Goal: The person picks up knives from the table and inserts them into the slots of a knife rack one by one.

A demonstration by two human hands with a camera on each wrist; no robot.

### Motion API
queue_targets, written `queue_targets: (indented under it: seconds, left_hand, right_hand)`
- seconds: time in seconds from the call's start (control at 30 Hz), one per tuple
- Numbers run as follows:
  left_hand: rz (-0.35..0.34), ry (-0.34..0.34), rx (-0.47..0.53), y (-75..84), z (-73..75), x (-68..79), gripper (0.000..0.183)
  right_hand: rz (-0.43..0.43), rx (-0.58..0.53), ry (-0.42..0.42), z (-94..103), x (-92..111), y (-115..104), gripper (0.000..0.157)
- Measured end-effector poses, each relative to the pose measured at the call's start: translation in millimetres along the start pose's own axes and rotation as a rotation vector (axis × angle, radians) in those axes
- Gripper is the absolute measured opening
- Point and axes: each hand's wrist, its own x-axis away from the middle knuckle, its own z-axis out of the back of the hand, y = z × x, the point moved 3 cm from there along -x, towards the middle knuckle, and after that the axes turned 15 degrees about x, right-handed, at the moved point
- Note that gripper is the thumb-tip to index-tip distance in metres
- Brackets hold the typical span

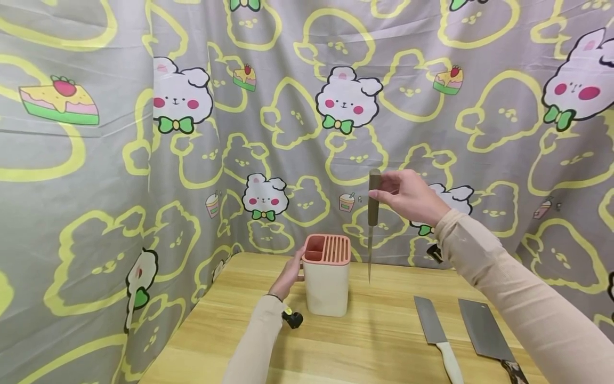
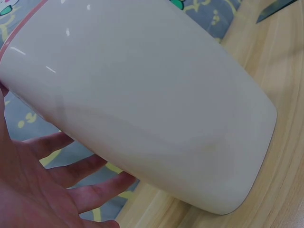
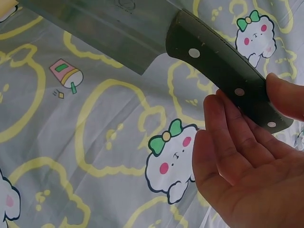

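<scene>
My right hand (image 1: 408, 194) pinches a kitchen knife by its dark handle (image 1: 373, 205), thumb on one side and fingers on the other. Its blade points down, in the air to the right of a knife holder (image 1: 327, 288). In the right wrist view the handle shows three rivets and the wide blade (image 3: 109, 31) runs out of frame. The knife holder is cream-white, upright, with a pink slotted top. Against its left side rests my left hand (image 1: 290, 274); in the left wrist view the fingers (image 2: 88, 171) are spread, their tips touching the holder's wall (image 2: 161, 104).
On the wooden table (image 1: 369, 346) to the right lie a knife with a white handle (image 1: 431, 322) and a cleaver (image 1: 486, 330) with a dark patterned handle. A small black object (image 1: 292, 319) lies by my left wrist. A patterned curtain (image 1: 297, 154) hangs behind and to the left.
</scene>
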Motion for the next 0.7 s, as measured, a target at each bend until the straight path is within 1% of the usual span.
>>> queue_targets:
  seconds: [0.1, 0.3, 0.43, 0.6, 0.7]
  left_hand:
    - [0.009, 0.003, 0.002, -0.2, 0.2, 0.2, 0.074]
    - [0.016, -0.002, -0.013, -1.3, 0.8, -0.4, 0.076]
    - [0.016, -0.006, -0.008, -1.4, -0.5, -0.3, 0.079]
    - [0.017, -0.026, -0.030, -2.2, -1.1, 2.2, 0.074]
    - [0.012, -0.030, -0.032, -1.6, -1.2, 1.9, 0.075]
  right_hand:
    - [0.007, -0.012, 0.009, 0.7, -3, -1, 0.021]
    - [-0.006, -0.015, 0.014, 1.8, -8, -3, 0.024]
    - [-0.015, -0.024, 0.025, 1.5, -11, -4, 0.023]
    - [-0.004, -0.036, 0.034, 0.3, -17, -7, 0.020]
    - [0.003, -0.046, 0.037, -0.4, -20, -10, 0.020]
